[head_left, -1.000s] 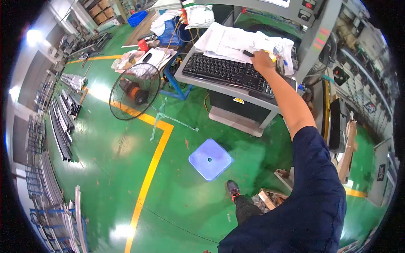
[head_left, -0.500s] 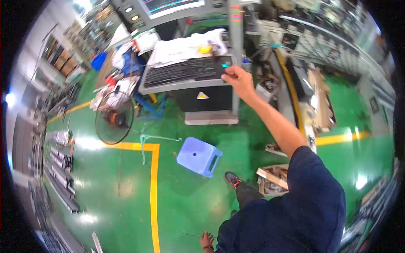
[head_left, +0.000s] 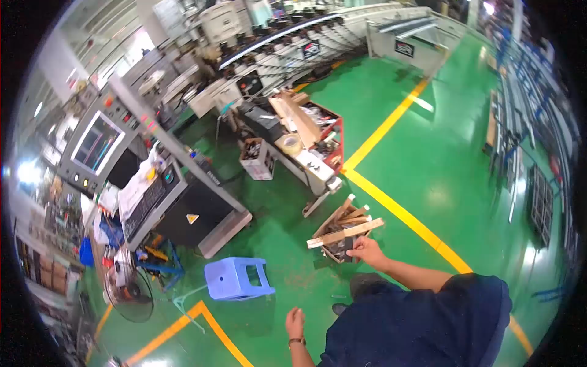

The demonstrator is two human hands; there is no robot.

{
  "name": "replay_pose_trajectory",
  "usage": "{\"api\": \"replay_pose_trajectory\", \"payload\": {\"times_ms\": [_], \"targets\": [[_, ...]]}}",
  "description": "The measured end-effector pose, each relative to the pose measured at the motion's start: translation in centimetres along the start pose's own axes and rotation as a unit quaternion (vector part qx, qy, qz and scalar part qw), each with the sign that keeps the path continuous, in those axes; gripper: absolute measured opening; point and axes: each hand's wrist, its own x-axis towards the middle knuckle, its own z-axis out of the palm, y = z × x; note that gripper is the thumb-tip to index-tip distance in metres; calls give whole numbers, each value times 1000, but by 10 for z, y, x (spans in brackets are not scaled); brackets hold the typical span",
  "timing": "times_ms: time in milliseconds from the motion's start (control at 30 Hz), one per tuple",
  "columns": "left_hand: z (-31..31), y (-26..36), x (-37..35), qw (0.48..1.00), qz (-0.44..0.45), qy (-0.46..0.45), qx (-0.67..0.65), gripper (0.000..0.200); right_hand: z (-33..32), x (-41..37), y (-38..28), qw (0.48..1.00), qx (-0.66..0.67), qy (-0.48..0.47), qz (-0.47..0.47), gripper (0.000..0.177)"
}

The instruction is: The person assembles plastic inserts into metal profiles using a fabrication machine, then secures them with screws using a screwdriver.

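My right hand [head_left: 367, 252] is closed, thumb and fingers pinching a small dark flat piece [head_left: 349, 246], whose exact kind I cannot make out. It is held over a wooden box [head_left: 335, 252] on the floor, which contains scraps and has light wooden strips [head_left: 345, 232] lying across it. Lower down, my left hand [head_left: 295, 322] hangs above the green floor, its fingers curled in and nothing visible in them. A blue plastic stool [head_left: 229, 278] stands to the left of that hand, apart from it.
A machine console with a screen [head_left: 98, 142] and keyboard [head_left: 145, 205] stands at left. Beyond the stool is a fan [head_left: 127, 292]. A red-sided cart [head_left: 337, 147] and a carton [head_left: 257, 160] stand ahead. Metal bars [head_left: 513, 140] line the right. Yellow lines [head_left: 403, 220] mark the floor.
My view has turned right, away from the console. My right hand has left the keyboard's side and is now over the wooden box with the dark piece.
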Motion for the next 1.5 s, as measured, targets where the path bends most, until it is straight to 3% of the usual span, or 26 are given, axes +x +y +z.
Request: {"api": "replay_pose_trajectory", "payload": {"times_ms": [100,267,367,400,500,633,867,1067,1300,1500], "targets": [[105,85,-13,992,54,-107,34,40,-56,-15,2,999,-9,1,54,27],[320,183,-36,952,121,-278,49,34,-194,-9,-21,1000,21,-7,-8,25],[463,203,-37,915,104,-373,110,35,-318,-5,-13,993,-81,80,-16,25],[510,212,-46,903,109,-404,95,34,-358,-8,-13,996,5,87,-12,25],[635,233,-71,844,134,-506,115,32,-468,-22,-27,988,-12,155,7,25],[768,256,-88,798,67,-590,100,33,-575,-18,-66,979,50,194,39,24],[871,334,-42,824,-15,-563,58,31,-652,95,-84,973,105,207,19,20],[975,388,74,835,103,-531,100,27,-722,246,-112,986,44,148,60,23],[1103,560,189,772,208,-574,177,28,-811,410,-227,986,37,158,45,20],[1192,674,279,778,282,-509,237,32,-869,565,-270,983,104,147,31,18]]}}
